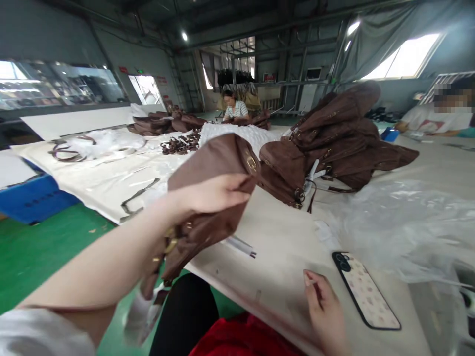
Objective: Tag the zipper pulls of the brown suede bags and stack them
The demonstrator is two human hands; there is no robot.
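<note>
My left hand [213,195] is closed on the edge of a brown bag [208,160], holding it tilted above the table's near edge. The bag has brass-coloured buckles, and its strap, partly wrapped in white, hangs down past the table beside my leg. My right hand [324,309] rests low over the table with fingers loosely curled and a gap between them; nothing shows in it. Just to its right lies a phone [367,291] in a patterned case.
A heap of brown bags [345,138] stands beyond my left hand. Clear plastic wrapping [401,227] covers the table's right side. Small brown strap pieces [181,142] lie farther back. Two people sit across the table. A blue bin [37,198] stands at left.
</note>
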